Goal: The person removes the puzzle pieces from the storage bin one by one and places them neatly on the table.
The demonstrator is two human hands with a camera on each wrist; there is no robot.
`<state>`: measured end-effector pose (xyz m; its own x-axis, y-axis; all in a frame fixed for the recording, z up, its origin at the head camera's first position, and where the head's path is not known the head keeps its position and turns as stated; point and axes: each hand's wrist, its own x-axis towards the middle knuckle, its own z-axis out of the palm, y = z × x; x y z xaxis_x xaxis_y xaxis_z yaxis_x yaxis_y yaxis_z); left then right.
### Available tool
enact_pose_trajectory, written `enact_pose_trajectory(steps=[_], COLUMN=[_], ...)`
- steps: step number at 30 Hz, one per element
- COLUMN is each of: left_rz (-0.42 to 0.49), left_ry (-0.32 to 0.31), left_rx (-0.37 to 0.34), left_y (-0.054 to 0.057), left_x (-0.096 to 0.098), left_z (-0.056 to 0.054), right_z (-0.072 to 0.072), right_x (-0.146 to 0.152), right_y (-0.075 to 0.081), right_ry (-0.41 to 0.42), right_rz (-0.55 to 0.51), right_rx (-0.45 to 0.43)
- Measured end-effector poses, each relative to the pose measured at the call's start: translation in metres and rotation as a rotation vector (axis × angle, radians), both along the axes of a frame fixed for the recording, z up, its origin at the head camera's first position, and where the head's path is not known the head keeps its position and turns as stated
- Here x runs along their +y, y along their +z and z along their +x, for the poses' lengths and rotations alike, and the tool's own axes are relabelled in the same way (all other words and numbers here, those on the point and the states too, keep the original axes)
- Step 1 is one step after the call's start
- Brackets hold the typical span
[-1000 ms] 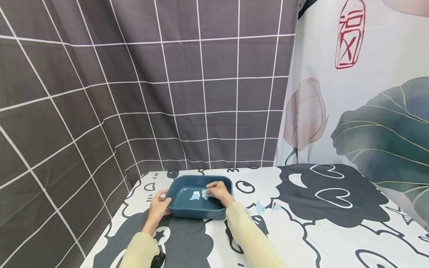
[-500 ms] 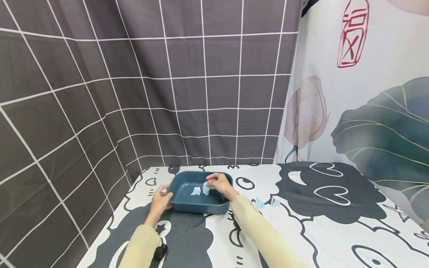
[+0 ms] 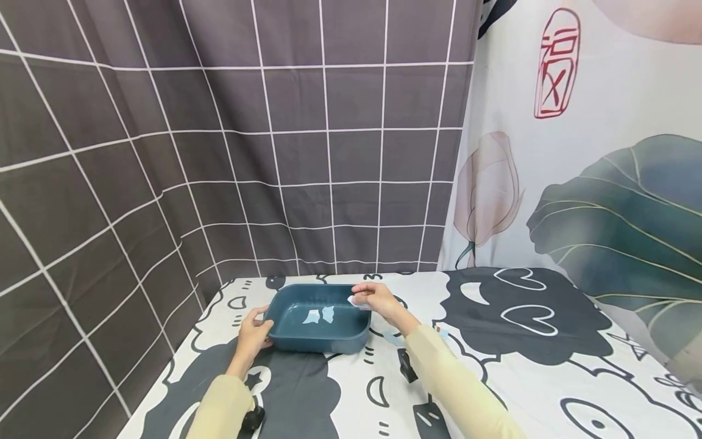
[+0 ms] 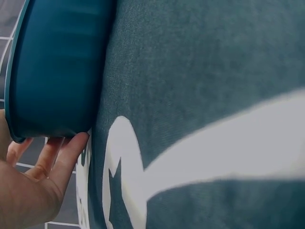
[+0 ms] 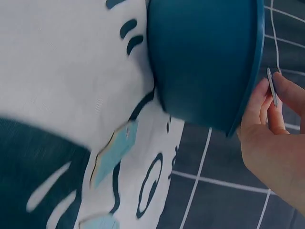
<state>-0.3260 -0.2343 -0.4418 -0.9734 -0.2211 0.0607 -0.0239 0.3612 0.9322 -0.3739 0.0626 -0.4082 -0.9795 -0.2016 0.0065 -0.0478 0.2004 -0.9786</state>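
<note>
Ahead of you hangs a dark grey cloth curtain (image 3: 301,152) with a white grid, turning along your left. To your right, a white fabric curtain (image 3: 507,97) bears a red seal-like mark (image 3: 557,64), a pale pink flower bud (image 3: 487,186) and a blue-green leaf (image 3: 620,213). Below you spreads a white cloth (image 3: 534,390) printed with dark cartoon clouds (image 3: 540,308).

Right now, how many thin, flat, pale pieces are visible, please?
5: two pieces in the rectangular teal basin, one in the right hand, two on the patterned cloth; more may be hidden.
</note>
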Motion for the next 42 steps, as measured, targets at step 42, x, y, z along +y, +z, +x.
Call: enact_pose_trajectory(steps=[42], left_rz=[-0.026], left_ry=[-0.052], left_rx=[-0.024], left_y=[0.002], left_x=[-0.003], left_z=[0.004], right_z=[0.036], right_x=[0.177], right_y=[-0.034], right_ry=[-0.294], right_rz=[0.229], right_rx=[-0.134])
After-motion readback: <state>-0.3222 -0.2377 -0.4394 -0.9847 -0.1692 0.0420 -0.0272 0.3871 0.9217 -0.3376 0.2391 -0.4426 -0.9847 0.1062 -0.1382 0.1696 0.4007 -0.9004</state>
